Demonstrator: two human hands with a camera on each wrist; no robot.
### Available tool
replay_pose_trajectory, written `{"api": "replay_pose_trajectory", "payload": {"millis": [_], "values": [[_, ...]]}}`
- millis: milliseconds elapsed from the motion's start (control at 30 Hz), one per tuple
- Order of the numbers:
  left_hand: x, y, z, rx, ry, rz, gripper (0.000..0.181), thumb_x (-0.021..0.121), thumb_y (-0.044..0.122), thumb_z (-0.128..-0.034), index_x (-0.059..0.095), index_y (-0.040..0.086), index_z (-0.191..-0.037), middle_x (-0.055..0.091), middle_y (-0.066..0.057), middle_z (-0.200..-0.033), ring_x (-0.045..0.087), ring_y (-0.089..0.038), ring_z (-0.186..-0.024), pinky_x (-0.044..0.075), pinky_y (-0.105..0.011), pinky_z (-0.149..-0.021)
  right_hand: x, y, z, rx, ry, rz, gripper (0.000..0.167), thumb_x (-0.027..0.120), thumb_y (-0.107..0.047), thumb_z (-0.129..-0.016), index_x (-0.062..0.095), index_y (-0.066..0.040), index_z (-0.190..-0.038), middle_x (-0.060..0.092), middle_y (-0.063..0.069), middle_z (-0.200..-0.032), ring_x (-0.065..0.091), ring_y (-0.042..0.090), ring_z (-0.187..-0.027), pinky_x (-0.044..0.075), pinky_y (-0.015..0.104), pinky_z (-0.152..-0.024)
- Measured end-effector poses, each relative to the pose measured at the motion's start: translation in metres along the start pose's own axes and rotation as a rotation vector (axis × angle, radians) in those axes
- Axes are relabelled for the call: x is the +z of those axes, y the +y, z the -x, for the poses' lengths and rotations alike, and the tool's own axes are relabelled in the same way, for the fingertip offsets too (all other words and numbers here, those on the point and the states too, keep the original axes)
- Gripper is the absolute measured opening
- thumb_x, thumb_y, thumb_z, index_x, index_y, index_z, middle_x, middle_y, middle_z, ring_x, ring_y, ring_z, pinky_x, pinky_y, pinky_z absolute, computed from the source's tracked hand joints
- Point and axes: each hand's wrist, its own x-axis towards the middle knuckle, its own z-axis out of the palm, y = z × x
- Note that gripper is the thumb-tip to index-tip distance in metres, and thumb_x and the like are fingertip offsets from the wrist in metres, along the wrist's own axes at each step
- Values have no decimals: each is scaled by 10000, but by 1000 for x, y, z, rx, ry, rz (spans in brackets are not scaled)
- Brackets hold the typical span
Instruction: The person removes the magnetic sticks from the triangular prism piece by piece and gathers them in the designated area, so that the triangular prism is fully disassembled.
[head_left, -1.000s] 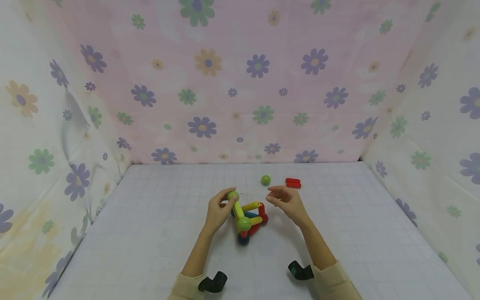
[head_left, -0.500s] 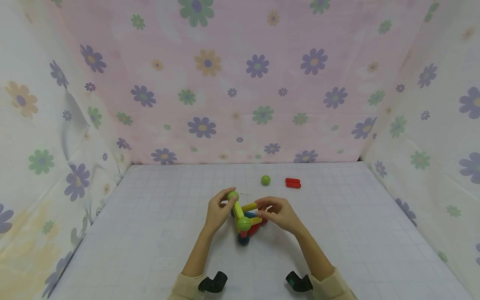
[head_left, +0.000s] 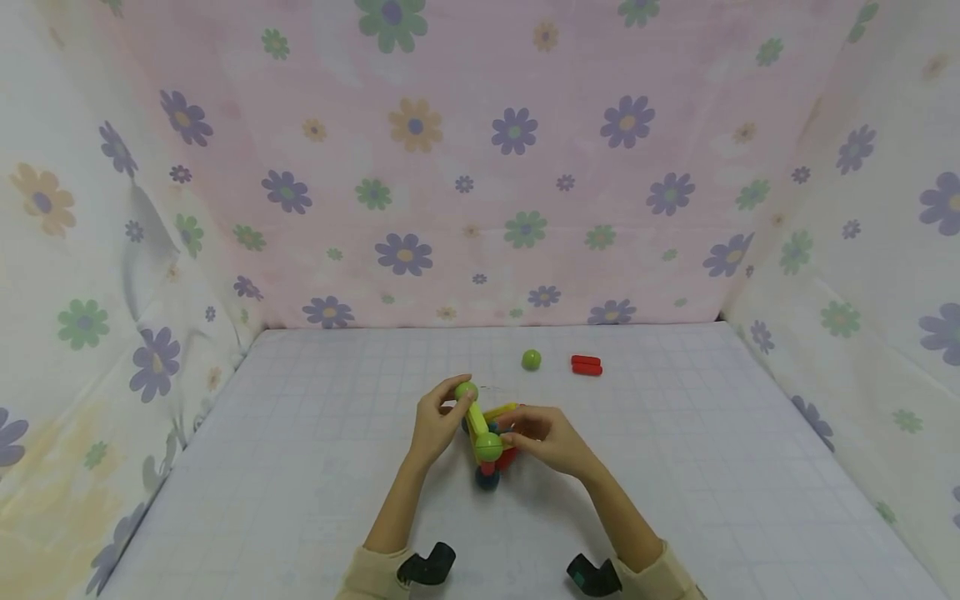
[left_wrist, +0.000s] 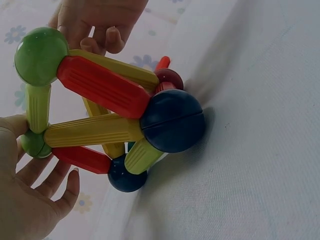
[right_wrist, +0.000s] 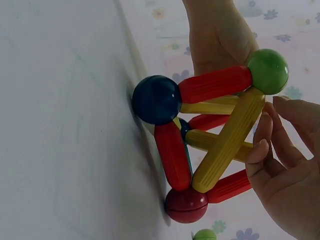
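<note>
In the head view, a frame [head_left: 477, 420] of coloured balls and rods stands on the bench [head_left: 337, 417], between the two hands. The left hand [head_left: 437, 425] pinches the far green ball [head_left: 466, 391] between thumb and fingers. The right hand [head_left: 557, 437] is bent at the near side, its fingertips close to the near green ball [head_left: 488, 447]. Behind, well apart from the frame, lie a loose green ball [head_left: 532, 360] and two red rods [head_left: 587, 365].

In the left wrist view, the fingers of the left hand spread behind the far green ball and the thumb is against it. The surfaces are glossy and the rods are ribbed, so I judge the pieces light, stiff and probably plastic; the balls may slip a little, the ribs should give better hold.

In the right wrist view, the dark blue ball [right_wrist: 156, 99] and the red ball [right_wrist: 186, 205] sit low at the bench. The right fingers are curled just beside the slanting yellow rod [right_wrist: 228, 140]; whether they clamp it, I cannot tell. The joints seem the weak places, so I would hold a rod at its middle and steady a ball gently.
</note>
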Motion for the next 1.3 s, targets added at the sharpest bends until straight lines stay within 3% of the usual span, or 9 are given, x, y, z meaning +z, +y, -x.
{"api": "replay_pose_trajectory", "payload": {"millis": [267,433,667,767,900,1033,1133,1300], "values": [[1,-1,0,-2,6,3,285,582,37,-908,592,-74,-1170,638,-233,-1089,597,-340,-940,487,-208,-665,-1,-4,2,-50,-118,-75,263,600,43,-854,609,43,-1117,620,201,-1056,593,236,-805,536,296,-679],[0,-2,0,-6,6,6,287,578,40,-910,589,-69,-1175,636,-229,-1093,598,-343,-948,487,-204,-671,1,-6,3,-64,-116,-36,272,660,13,-838,618,19,-1106,617,176,-1022,589,174,-751,525,287,-606],[6,-42,-7,-3,24,16,298,595,128,-921,608,2,-1192,651,-161,-1104,606,-277,-950,500,-220,-673,1,-2,4,-28,-95,-7,298,720,-17,-797,635,15,-1081,627,152,-950,566,119,-715,504,247,-598],[6,-42,-7,-9,26,12,295,597,144,-922,615,21,-1189,656,-136,-1104,609,-248,-947,502,-222,-675,0,0,4,-29,-94,-3,289,716,-16,-799,632,29,-1071,627,157,-931,553,114,-706,503,246,-608],[6,-37,-8,-19,29,2,286,596,115,-919,616,6,-1183,658,-148,-1098,608,-263,-941,490,-212,-665,-1,4,4,-24,-85,4,260,686,-6,-818,634,28,-1071,641,162,-963,567,122,-734,516,253,-651],[4,-17,-6,8,26,-8,272,577,48,-914,603,-59,-1163,648,-211,-1083,607,-316,-921,487,-213,-650,-4,7,3,-17,-37,11,238,626,38,-837,631,30,-1075,646,171,-986,585,160,-774,526,253,-702],[2,-2,-4,5,21,-18,272,570,25,-909,595,-79,-1159,639,-233,-1085,604,-324,-919,482,-211,-655,-5,6,1,-18,43,30,220,604,81,-831,626,54,-1048,643,184,-937,574,157,-748,525,250,-680],[2,3,-4,-21,24,-25,280,576,32,-908,596,-69,-1168,635,-228,-1103,597,-324,-936,476,-217,-675,-4,-11,-4,-12,221,65,187,635,125,-796,610,124,-981,576,217,-785,514,107,-648,469,219,-555]]}}
